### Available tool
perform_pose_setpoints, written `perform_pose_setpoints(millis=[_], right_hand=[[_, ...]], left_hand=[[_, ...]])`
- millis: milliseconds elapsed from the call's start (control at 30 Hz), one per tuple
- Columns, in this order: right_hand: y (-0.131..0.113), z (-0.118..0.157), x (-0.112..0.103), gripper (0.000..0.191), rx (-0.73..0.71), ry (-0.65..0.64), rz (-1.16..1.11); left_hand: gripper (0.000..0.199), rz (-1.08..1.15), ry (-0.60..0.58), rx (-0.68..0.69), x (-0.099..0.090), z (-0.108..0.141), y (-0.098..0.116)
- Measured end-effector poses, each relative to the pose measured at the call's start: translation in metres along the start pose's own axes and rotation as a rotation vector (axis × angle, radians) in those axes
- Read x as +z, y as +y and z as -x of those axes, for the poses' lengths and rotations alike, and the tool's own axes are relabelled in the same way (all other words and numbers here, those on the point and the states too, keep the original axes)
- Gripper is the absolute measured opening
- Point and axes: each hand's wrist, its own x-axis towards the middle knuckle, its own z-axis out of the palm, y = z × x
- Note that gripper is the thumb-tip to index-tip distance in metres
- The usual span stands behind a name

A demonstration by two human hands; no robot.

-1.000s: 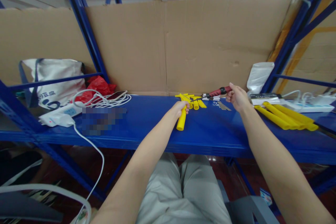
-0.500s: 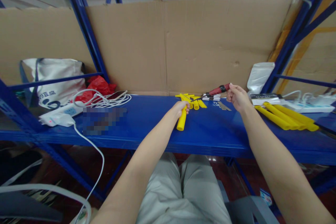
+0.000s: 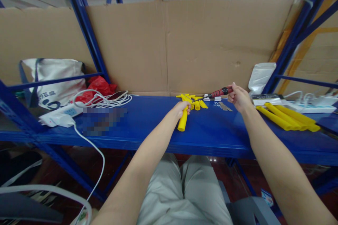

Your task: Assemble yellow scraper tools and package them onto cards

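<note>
- Brown cardboard (image 3: 211, 42) walls the far side of a blue shelf (image 3: 153, 116); blue metal uprights (image 3: 91, 35) rise left and right.
- Centre of the shelf, from my remote post: left hand (image 3: 184, 108) wrapped round a yellow handle (image 3: 182, 123), fingers curled, the handle's near end poking out toward the shelf's near edge.
- Right hand (image 3: 239, 97), farther right: fingertips pinch the rear end of a red-and-black screwdriver (image 3: 219, 92), raised over the shelf.
- Its shaft slopes down leftward to just beside the left hand's fingers. I cannot tell what the tip touches.
- More yellow pieces (image 3: 197, 105) lie just right of the left hand and beyond it.
- Flat metal blades (image 3: 225, 107) lie between the hands, small bits beside them too tiny for me to identify.
- Right end: a row of yellow tubes (image 3: 287, 117), a white pouch (image 3: 261, 77) propped behind, a white power strip (image 3: 313, 106).
- Left end: canvas bag (image 3: 59, 81), red plastic bag (image 3: 99, 86), coiled white cable (image 3: 116, 102).
- Nearest me, grey trousers (image 3: 185, 190) below the shelf edge.
</note>
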Motion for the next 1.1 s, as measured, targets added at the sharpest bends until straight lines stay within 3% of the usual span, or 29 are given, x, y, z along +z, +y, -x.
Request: perform_pose_setpoints(millis=[233,567,900,1100], right_hand=[[-0.0046,0.0036,0.0017,0.024,0.044,-0.056,-0.029],[0.0020,-0.0004,-0.0003,0.043,-0.028,-0.030,0.012],[0.0010,0.0029,0.0051,0.049,0.025,0.089,0.040],[0.0032,0.0038,0.0080,0.035,0.068,0.206,0.080]], left_hand=[[0.020,-0.009,0.008,0.002,0.0004,-0.0003,0.0001],[0.019,-0.025,0.004,-0.007,-0.0008,-0.0039,-0.0017],[0.017,-0.026,0.006,-0.010,0.0001,-0.0023,-0.0010],[0.018,-0.018,-0.012,0.008,0.0020,0.0032,0.0008]])
